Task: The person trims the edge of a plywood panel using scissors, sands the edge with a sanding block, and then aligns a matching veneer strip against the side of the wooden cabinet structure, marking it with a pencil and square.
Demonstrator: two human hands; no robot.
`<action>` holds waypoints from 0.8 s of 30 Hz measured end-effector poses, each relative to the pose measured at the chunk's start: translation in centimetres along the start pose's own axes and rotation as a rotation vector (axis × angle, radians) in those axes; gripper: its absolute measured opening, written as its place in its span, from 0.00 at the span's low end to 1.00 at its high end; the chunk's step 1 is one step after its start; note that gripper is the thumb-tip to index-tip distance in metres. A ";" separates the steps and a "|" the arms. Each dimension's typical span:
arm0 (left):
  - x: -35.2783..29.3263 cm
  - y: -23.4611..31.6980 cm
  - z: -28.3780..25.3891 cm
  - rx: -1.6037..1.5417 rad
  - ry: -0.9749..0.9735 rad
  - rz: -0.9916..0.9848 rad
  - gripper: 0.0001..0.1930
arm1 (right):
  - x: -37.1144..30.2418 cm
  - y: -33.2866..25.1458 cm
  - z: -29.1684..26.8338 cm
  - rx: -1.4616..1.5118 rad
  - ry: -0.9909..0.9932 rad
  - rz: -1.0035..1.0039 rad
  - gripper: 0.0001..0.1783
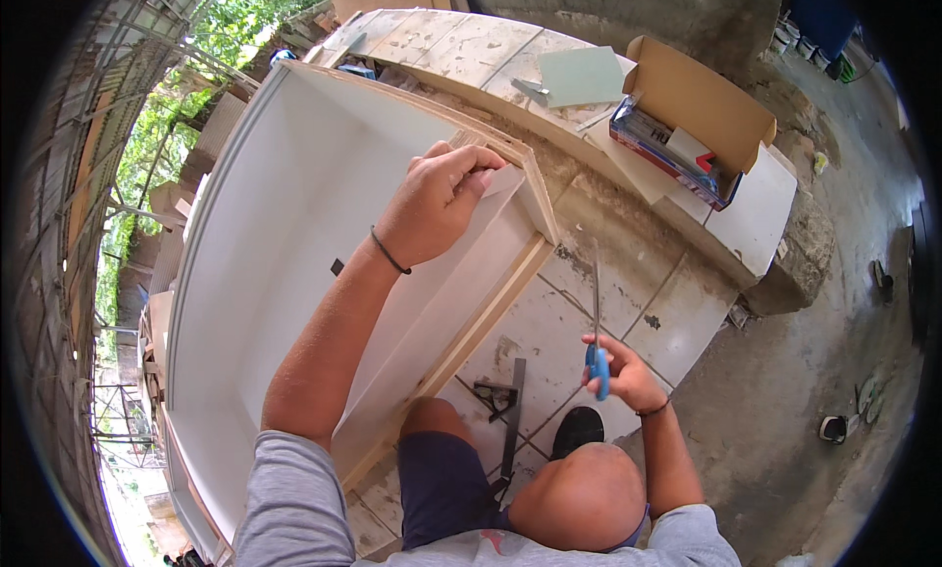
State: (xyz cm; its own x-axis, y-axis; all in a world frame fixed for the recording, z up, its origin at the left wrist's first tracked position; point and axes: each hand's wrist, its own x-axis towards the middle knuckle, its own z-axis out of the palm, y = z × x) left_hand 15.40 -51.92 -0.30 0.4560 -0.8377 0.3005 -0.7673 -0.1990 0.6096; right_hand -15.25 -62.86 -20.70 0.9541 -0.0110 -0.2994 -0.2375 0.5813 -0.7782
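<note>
A large white-lined wooden cabinet [324,175] lies open in front of me and to my left, its raw plywood edges showing. My left hand [442,199] is closed in a pinch at the cabinet's near right corner, beside the end of a white inner panel. Whatever sits between thumb and forefinger there is too small to make out. Lower and to the right, my right hand [625,374] grips scissors with blue handles [599,366], their thin blades pointing away from me. The blades touch nothing.
A square with a metal blade [512,410] lies on the tiled floor near my knee and black shoe [577,430]. Behind the cabinet runs a tiled ledge [432,39]. It carries a pale green sheet [581,77] and an open cardboard box [702,94] with packaged items.
</note>
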 end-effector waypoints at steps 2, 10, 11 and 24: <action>0.1 0.5 -0.4 0.219 -0.084 0.167 0.07 | 1.1 -2.6 -0.1 -0.106 0.034 -0.027 0.37; 0.2 2.2 -0.2 0.142 -0.079 -0.094 0.06 | 6.2 -10.5 1.3 -0.616 0.125 -0.434 0.36; 0.3 2.3 0.0 0.169 -0.068 -0.140 0.06 | 6.7 -11.0 1.1 -0.622 0.128 -0.421 0.36; -0.1 1.5 0.0 0.041 -0.041 -0.154 0.06 | 12.1 -13.4 4.6 -0.503 -0.068 -0.505 0.34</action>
State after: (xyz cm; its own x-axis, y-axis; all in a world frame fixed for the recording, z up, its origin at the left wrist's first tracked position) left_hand 14.16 -52.16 0.58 0.5514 -0.8157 0.1751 -0.7080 -0.3464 0.6154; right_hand 0.32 -67.02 -11.32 0.9751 -0.1199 0.1867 0.1961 0.0728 -0.9779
